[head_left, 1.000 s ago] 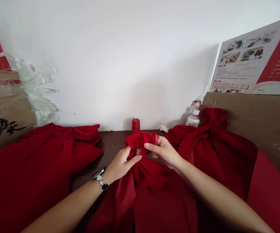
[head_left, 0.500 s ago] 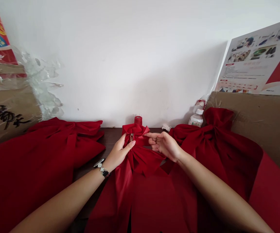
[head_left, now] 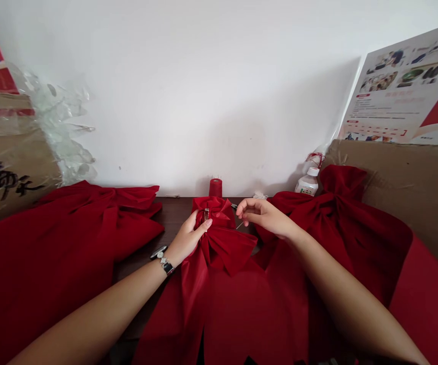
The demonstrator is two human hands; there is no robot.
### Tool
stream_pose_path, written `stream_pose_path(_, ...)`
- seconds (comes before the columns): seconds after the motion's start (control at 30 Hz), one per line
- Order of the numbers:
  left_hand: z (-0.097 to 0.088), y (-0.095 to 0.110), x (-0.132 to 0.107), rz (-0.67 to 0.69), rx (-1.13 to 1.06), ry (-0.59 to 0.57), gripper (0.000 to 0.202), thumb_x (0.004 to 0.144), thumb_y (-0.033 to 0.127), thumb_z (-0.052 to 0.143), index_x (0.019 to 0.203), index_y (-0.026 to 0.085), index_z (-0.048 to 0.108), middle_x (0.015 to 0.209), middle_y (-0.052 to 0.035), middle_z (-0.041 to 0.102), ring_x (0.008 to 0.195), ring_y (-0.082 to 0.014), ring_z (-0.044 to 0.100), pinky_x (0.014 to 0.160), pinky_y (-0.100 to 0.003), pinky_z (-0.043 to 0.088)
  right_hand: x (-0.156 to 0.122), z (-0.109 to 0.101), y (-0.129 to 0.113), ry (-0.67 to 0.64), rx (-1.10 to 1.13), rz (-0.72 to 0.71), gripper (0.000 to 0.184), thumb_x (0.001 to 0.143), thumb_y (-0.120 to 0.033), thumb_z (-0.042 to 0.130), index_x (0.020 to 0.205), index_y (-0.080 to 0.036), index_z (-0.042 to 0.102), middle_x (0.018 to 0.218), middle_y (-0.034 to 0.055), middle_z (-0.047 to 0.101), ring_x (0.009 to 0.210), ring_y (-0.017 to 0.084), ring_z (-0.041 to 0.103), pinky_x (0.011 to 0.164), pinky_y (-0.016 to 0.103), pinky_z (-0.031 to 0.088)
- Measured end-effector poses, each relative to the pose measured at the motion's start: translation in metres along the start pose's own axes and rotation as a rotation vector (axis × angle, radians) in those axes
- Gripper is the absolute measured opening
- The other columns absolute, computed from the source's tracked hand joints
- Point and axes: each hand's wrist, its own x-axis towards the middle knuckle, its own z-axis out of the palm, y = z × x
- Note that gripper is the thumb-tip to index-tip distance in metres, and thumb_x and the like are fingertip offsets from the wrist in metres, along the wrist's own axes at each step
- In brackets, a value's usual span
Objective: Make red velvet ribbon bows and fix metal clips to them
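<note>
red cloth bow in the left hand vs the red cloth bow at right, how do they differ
The gathered red cloth bow is gripped by the left hand; the wider-looking red cloth bow at right is not held. The gripped bow shows a small metal clip; the right bow shows none. Both are red, folded fabric.

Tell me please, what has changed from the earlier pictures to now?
The right hand has let go of the gathered red fabric and moved right; a thin needle-like piece shows below its fingers. The left hand still grips the fabric beside the metal clip.
</note>
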Motion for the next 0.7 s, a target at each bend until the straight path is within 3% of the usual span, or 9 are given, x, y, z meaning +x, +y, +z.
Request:
stream_pose_path(0.17, 0.003, -0.004, 0.0, -0.034, -0.082, -0.036, 0.049, 0.084, 0.045, 0.06, 0.124, 0.018, 0.054, 0.129, -0.0095, 0.061, 0.12, -0.0258, 0.055, 0.104, -0.039, 0.039, 0.001, 0.014, 0.008, 0.07, 0.174, -0.041, 0.018, 0.07, -0.023, 0.074, 0.078, -0.015, 0.06, 0.071, -0.0026, 0.057, 0.064, 0.008, 0.056, 0.067, 0.023, 0.045)
stream_pose_path(0.33, 0.009, -0.003, -0.004, -0.001, -0.114, -0.092, 0.05, 0.081, 0.042, 0.065, 0.124, 0.019, 0.056, 0.128, -0.0091, 0.062, 0.119, -0.0255, 0.057, 0.104, -0.039, 0.04, 0.004, 0.039, 0.021, 0.298, 0.256, -0.156, 0.025, 0.069, -0.032, 0.077, 0.077, -0.017, 0.059, 0.073, -0.002, 0.058, 0.066, 0.009, 0.057, 0.07, 0.025, 0.049)
stream_pose_path(0.5, 0.015, 0.004, -0.009, -0.005, -0.129, -0.112, 0.045, 0.083, 0.041, 0.063, 0.121, 0.019, 0.057, 0.127, -0.009, 0.063, 0.116, -0.0244, 0.058, 0.101, -0.036, 0.042, -0.002, 0.058, 0.024, 0.366, 0.107, -0.295, 0.018, 0.075, -0.031, 0.072, 0.08, -0.018, 0.06, 0.078, 0.0009, 0.059, 0.07, 0.012, 0.059, 0.07, 0.026, 0.05)
stream_pose_path(0.7, 0.016, 0.008, -0.011, 0.016, -0.098, -0.102, 0.041, 0.084, 0.042, 0.061, 0.116, 0.016, 0.057, 0.124, -0.0108, 0.063, 0.114, -0.0235, 0.058, 0.1, -0.035, 0.043, -0.005, 0.063, 0.031, 0.457, -0.12, -0.389, 0.007, 0.082, -0.025, 0.064, 0.08, -0.018, 0.063, 0.082, 0.003, 0.06, 0.075, 0.013, 0.059, 0.07, 0.026, 0.051)
